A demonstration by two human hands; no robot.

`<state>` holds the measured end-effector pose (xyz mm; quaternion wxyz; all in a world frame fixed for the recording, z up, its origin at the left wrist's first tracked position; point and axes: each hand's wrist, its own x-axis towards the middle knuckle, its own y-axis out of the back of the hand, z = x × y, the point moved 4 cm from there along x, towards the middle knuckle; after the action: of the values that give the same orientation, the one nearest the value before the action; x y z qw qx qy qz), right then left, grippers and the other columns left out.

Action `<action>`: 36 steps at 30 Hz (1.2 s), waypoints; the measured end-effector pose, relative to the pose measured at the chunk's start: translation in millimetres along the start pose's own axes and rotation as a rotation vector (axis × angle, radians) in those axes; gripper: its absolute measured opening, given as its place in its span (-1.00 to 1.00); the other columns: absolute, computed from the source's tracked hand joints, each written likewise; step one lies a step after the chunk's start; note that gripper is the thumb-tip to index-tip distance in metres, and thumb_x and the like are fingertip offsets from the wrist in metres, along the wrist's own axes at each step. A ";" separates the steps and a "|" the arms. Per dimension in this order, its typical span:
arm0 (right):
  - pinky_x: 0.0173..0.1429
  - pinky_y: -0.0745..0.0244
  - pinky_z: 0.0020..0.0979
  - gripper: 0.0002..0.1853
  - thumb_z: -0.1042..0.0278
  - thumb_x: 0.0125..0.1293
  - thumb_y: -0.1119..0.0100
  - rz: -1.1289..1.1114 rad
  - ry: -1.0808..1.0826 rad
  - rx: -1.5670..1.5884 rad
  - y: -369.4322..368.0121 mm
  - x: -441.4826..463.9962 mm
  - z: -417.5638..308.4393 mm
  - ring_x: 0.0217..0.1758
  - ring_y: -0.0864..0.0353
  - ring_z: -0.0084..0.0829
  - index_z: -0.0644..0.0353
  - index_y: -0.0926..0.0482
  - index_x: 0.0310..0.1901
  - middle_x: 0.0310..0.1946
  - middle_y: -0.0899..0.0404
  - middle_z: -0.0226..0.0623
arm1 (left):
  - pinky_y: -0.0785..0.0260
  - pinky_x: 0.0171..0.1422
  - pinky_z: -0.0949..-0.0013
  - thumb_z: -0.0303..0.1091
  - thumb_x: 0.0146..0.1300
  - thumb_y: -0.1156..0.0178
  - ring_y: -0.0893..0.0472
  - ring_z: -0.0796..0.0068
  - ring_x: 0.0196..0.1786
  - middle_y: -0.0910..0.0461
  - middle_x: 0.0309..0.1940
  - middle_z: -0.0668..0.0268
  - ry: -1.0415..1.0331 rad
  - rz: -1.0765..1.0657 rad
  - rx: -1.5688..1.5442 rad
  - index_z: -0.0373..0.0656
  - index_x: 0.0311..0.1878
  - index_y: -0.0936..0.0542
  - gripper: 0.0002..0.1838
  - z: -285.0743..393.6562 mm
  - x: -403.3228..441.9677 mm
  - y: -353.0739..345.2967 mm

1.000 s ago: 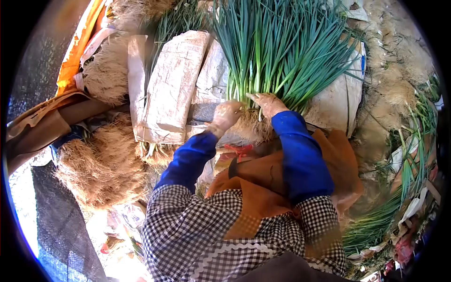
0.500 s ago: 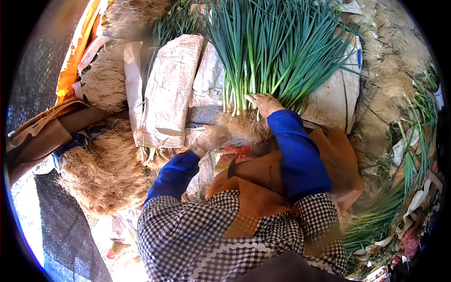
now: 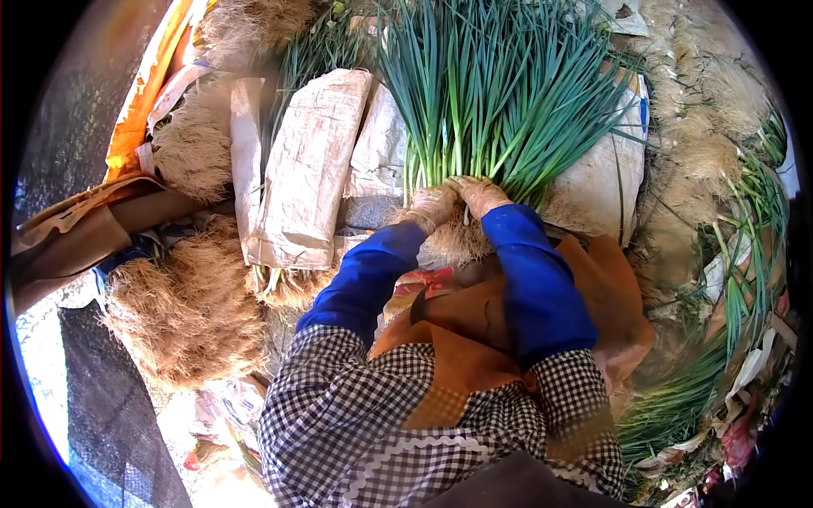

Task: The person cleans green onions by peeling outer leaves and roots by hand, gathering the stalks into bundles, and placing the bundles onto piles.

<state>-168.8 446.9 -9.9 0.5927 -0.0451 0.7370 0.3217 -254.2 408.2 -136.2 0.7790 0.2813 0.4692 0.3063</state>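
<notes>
Left hand (image 3: pixel 434 207) moved up to the green onions' (image 3: pixel 508 102) lower stalks, touching; how closed, can't tell. Right hand (image 3: pixel 480 195) part open, fingers across stalks. Bunch lies over pale sacking (image 3: pixel 597 199), roots (image 3: pixel 457 244) toward person.

Person's left hand (image 3: pixel 432 208) and right hand (image 3: pixel 480 195) close together, backs showing. Right fingers point toward left hand; thumb and finger closure unclear on both. Left forearm (image 3: pixel 368 269) runs back and outward from left hand, right forearm (image 3: pixel 535 271) back and outward from right hand. Both forearms converge at hands.
</notes>
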 end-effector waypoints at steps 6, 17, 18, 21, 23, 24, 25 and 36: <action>0.45 0.10 -0.25 -0.19 0.54 0.18 0.03 0.359 0.208 0.203 -61.0 72.7 6.1 0.45 0.11 -0.39 -0.15 0.19 0.39 0.41 0.14 -0.49 | -0.41 -0.16 0.27 -0.31 0.15 -0.07 -0.55 0.25 -0.25 -0.57 -0.35 0.18 -0.142 -0.221 -0.354 -0.12 -0.28 -0.55 -0.86 -26.3 -33.5 -20.1; -0.14 -0.43 -0.48 -0.63 0.51 0.18 0.05 0.505 0.231 1.356 -37.1 29.7 71.6 -0.24 -0.38 -0.47 0.20 -0.39 0.06 -0.03 -0.39 -0.21 | -0.42 -0.14 0.20 -0.12 0.18 -0.08 -0.58 0.21 -0.24 -0.59 -0.32 0.25 -0.016 -0.203 0.016 0.00 -0.30 -0.62 -0.78 -68.1 -128.5 2.8; -0.23 -0.45 -0.43 -0.69 0.40 0.21 0.02 0.583 0.234 1.337 -63.9 45.8 102.1 -0.39 -0.40 -0.47 0.24 -0.45 0.00 -0.16 -0.47 -0.18 | -0.41 -0.15 0.15 -0.14 0.21 0.04 -0.58 0.15 -0.27 -0.58 -0.33 0.08 -0.043 0.069 -0.075 -0.12 -0.35 -0.59 -0.70 -63.8 -114.0 12.5; -0.21 -0.49 -0.42 -0.70 0.37 0.18 -0.05 0.384 0.051 0.907 -134.5 69.3 158.8 -0.34 -0.55 -0.42 0.11 -0.53 -0.03 -0.21 -0.57 -0.18 | -0.40 -0.08 0.26 -0.41 0.10 -0.12 -0.56 0.34 -0.17 -0.58 -0.20 0.29 -0.312 0.334 0.134 -0.02 -0.18 -0.59 -0.80 -6.2 -67.4 62.1; -0.03 -0.48 -0.38 -0.65 0.40 0.12 -0.03 0.269 -0.092 0.340 -130.0 23.4 141.8 -0.03 -0.55 -0.31 -0.15 -0.57 -0.04 -0.07 -0.55 -0.29 | -0.28 0.18 0.25 -0.59 -0.01 -0.08 -0.40 0.33 0.14 -0.35 0.18 0.33 -0.507 0.376 0.233 0.09 0.15 -0.39 -0.42 10.3 -23.9 55.8; 0.02 -0.45 -0.29 -0.66 0.31 0.12 -0.02 0.274 -0.007 0.280 -139.2 23.6 135.3 0.01 -0.52 -0.28 -0.10 -0.57 -0.04 -0.05 -0.54 -0.24 | -0.17 0.30 0.21 -0.64 -0.04 -0.05 -0.29 0.32 0.26 -0.23 0.28 0.33 -0.581 0.414 0.367 0.15 0.22 -0.30 -0.31 28.9 -8.0 63.5; 0.06 -0.42 -0.26 -0.59 0.15 0.14 -0.04 0.352 -0.006 0.468 -142.2 21.8 131.0 0.03 -0.50 -0.22 -0.08 -0.47 0.07 -0.03 -0.52 -0.18 | -0.05 0.38 0.19 -0.65 -0.08 -0.08 -0.18 0.33 0.34 -0.12 0.34 0.37 -0.649 0.399 0.396 0.19 0.25 -0.27 -0.24 46.6 7.3 69.9; 0.02 -0.41 -0.18 -0.70 0.36 0.24 0.10 0.388 -0.135 0.743 -203.9 15.8 83.1 -0.03 -0.50 -0.10 0.02 -0.48 -0.01 -0.04 -0.50 -0.13 | 0.15 0.46 0.15 -0.56 0.00 -0.02 0.11 0.31 0.45 0.13 0.42 0.51 -0.826 0.038 0.679 0.40 0.32 -0.17 -0.21 93.5 68.8 26.0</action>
<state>-11.9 335.0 -117.5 0.5439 0.3322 0.7573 0.1422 -149.7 462.0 -118.3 0.7584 0.6230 0.1909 0.0150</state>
